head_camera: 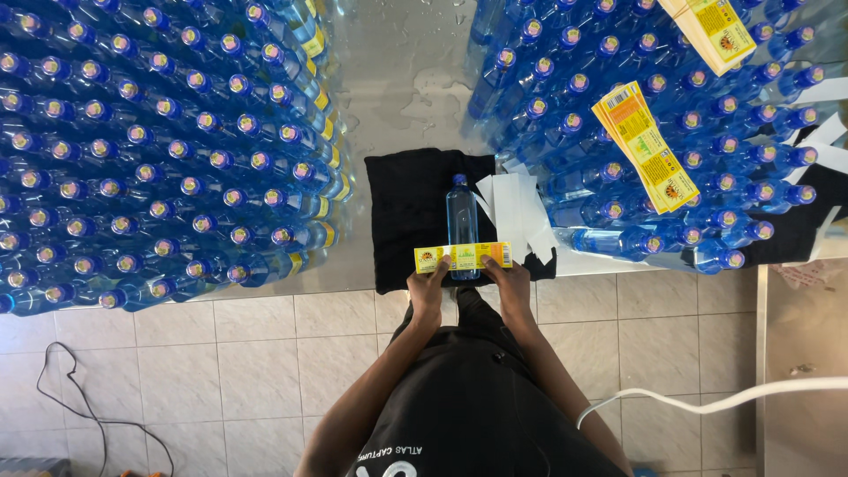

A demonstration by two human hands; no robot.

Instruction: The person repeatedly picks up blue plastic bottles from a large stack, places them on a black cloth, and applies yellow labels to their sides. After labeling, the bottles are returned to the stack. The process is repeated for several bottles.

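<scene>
A clear blue plastic bottle [461, 216] lies on its side on a black cloth [408, 216] at the table's near edge, cap pointing away from me. A yellow label strip [463, 257] stretches across its lower part. My left hand [427, 290] pinches the strip's left end and my right hand [510, 283] pinches its right end, holding it flat against the bottle.
Dense blocks of upright blue bottles [150, 150] fill the left and the right of the wet metal table [402, 79]. Stacks of yellow labels [645, 146] lie on the right block. White backing strips [517, 212] lie beside the cloth. A cable [79, 406] and white hose [707, 402] cross the tiled floor.
</scene>
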